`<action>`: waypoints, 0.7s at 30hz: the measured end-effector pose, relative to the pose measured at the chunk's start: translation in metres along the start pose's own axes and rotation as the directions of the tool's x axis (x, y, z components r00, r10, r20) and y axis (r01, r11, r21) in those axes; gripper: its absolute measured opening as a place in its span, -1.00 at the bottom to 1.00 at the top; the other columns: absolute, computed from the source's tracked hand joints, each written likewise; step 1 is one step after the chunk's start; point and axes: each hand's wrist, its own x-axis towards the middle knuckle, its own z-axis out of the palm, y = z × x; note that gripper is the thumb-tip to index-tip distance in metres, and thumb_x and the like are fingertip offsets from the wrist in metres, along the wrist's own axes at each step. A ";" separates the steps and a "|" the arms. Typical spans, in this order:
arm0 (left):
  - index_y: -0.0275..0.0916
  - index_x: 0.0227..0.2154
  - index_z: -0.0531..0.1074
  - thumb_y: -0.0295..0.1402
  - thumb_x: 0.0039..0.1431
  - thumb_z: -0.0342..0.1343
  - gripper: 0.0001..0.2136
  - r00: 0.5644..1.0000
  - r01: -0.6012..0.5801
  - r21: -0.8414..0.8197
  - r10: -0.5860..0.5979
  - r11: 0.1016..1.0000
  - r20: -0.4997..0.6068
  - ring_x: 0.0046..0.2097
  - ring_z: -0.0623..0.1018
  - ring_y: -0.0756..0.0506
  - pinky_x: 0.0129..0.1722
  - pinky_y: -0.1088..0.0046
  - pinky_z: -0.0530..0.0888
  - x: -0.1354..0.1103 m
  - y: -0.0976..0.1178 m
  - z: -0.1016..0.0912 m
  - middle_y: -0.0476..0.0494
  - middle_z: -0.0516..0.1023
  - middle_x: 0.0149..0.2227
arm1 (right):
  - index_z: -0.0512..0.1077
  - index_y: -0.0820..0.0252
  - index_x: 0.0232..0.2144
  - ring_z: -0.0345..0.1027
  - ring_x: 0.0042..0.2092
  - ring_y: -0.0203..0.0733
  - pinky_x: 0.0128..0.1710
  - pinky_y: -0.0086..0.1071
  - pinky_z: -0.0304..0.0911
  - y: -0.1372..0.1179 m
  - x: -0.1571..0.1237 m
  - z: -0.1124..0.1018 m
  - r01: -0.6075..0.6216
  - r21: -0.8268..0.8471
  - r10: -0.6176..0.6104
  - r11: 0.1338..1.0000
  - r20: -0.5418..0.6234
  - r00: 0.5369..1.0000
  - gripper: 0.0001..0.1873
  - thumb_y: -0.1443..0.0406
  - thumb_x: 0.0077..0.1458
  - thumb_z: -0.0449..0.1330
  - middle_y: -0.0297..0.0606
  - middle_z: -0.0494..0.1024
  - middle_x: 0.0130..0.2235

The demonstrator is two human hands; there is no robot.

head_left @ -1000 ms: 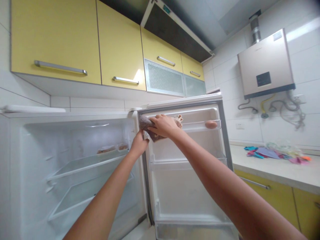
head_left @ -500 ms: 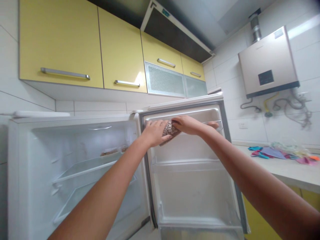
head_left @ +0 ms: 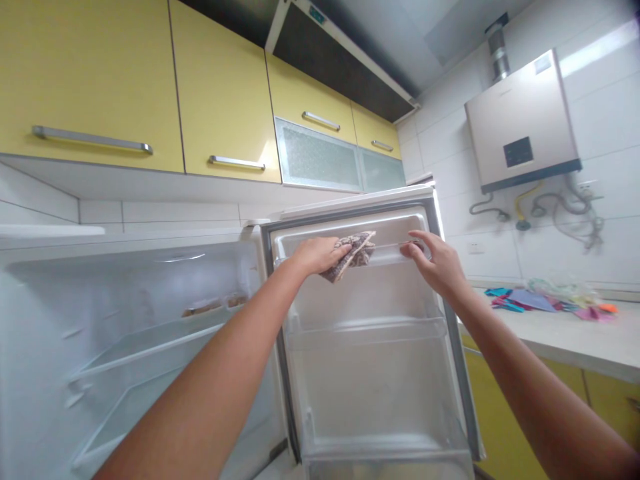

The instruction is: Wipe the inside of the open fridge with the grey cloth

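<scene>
Left hand covers one end of patterned cloth. Small object by right hand mostly hidden, identity unclear. Brownish items inside too small to identify. Refrigerator cut off left and below. Water-heater label unreadable.

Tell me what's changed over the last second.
The left hand took over the patterned cloth, which moved right along the top door shelf. The right hand let go of it and moved to that shelf's right end. The fridge door stayed open.
</scene>
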 end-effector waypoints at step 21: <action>-0.11 -0.04 0.51 0.21 0.24 -0.31 -0.35 0.988 -0.147 -0.123 0.152 0.981 0.033 0.01 0.58 -0.26 -0.07 0.31 0.44 0.031 0.056 -0.004 -0.24 0.62 0.03 | 0.44 0.12 -0.02 0.42 -0.01 0.05 0.03 -0.04 0.38 0.001 -0.009 0.001 0.218 -0.074 -0.221 0.973 -0.024 0.975 -0.60 0.40 0.10 0.05 -0.07 0.56 -0.06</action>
